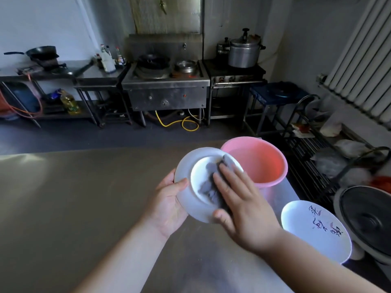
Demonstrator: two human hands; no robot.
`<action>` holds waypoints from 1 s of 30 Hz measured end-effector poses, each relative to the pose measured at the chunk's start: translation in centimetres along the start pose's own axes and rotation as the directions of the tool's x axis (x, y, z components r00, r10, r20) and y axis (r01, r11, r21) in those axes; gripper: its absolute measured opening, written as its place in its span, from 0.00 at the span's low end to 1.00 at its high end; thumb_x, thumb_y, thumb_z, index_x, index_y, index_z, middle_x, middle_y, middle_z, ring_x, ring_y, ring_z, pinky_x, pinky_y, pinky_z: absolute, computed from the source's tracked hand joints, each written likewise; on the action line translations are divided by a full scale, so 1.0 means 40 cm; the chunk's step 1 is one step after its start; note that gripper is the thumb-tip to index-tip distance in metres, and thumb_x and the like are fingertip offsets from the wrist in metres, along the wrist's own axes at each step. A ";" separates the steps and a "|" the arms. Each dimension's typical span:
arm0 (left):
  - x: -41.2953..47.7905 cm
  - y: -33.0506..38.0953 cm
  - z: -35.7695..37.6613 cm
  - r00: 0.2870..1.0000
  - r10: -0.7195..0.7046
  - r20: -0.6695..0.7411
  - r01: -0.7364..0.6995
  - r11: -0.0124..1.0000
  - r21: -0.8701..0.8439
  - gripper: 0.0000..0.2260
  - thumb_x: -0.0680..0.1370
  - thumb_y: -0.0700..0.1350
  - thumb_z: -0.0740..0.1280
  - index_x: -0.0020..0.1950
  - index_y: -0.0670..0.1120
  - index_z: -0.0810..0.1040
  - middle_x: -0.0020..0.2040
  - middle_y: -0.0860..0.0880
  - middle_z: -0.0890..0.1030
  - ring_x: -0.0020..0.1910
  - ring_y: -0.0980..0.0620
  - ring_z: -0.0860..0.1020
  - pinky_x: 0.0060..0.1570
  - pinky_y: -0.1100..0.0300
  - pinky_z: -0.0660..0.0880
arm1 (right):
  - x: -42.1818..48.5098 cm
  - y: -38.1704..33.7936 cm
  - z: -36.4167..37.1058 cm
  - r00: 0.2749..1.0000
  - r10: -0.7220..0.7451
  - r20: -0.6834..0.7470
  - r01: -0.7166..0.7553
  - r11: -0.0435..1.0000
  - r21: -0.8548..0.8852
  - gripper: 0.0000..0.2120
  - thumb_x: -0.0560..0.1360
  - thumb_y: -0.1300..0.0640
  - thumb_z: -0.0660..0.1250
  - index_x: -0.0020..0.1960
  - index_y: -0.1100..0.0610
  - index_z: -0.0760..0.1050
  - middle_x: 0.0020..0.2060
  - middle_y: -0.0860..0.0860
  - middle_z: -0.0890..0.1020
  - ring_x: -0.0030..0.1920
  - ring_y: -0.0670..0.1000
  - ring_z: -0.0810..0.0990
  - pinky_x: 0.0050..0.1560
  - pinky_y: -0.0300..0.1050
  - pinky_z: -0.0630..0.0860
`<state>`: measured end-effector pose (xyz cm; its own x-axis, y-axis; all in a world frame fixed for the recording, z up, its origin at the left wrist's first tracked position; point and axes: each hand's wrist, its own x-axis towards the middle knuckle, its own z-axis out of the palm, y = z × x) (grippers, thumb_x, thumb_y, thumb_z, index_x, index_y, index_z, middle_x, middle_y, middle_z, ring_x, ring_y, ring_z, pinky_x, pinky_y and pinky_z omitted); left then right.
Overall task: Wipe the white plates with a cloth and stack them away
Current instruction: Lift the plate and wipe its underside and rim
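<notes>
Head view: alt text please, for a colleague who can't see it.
The left hand grips a white plate by its rim above a steel table while the right hand presses a grey cloth onto it. A pink basin sits behind; a decorated plate lies to the right.

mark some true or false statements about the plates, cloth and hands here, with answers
1. The left hand holds the held plate by its rim. True.
2. The pink basin stands on the floor. False: the pink basin stands on the table, just behind the held plate.
3. The right hand presses a grey cloth onto the held plate. True.
4. The second plate is plain white all over. False: the second plate, lying on the table at the right, bears dark writing.
</notes>
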<state>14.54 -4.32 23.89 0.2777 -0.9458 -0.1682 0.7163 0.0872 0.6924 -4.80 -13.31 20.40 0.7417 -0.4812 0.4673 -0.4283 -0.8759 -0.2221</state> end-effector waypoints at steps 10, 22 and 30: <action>-0.034 0.068 -0.011 0.991 -0.023 0.131 -0.004 0.978 0.210 0.23 0.78 0.37 0.66 0.74 0.40 0.75 0.69 0.33 0.78 0.65 0.34 0.79 0.63 0.44 0.78 | 0.008 0.003 -0.030 0.978 0.173 -0.115 -0.120 0.923 0.364 0.28 0.87 0.47 0.52 0.83 0.60 0.60 0.83 0.51 0.60 0.83 0.53 0.57 0.80 0.57 0.59; -0.054 0.115 -0.014 0.944 -0.121 0.306 0.007 0.937 0.349 0.24 0.79 0.34 0.64 0.75 0.33 0.70 0.70 0.25 0.73 0.65 0.31 0.76 0.68 0.37 0.72 | 0.092 -0.002 -0.099 0.969 -0.166 -0.185 0.210 0.946 0.248 0.18 0.82 0.62 0.66 0.72 0.61 0.78 0.76 0.56 0.73 0.75 0.57 0.73 0.72 0.56 0.72; -0.073 0.088 0.005 0.944 -0.091 0.318 -0.018 0.946 0.324 0.24 0.79 0.34 0.63 0.76 0.32 0.68 0.70 0.24 0.71 0.66 0.29 0.75 0.69 0.37 0.70 | 0.143 -0.020 -0.151 0.977 -0.192 -0.094 0.206 0.962 0.178 0.19 0.84 0.53 0.65 0.73 0.54 0.78 0.74 0.51 0.76 0.70 0.55 0.78 0.69 0.52 0.74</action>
<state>16.14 -1.30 26.96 -0.0072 -1.0000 0.0012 0.4651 -0.0023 0.8852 -3.33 -15.14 28.41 0.7584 -0.2984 0.5794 -0.1674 -0.9484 -0.2693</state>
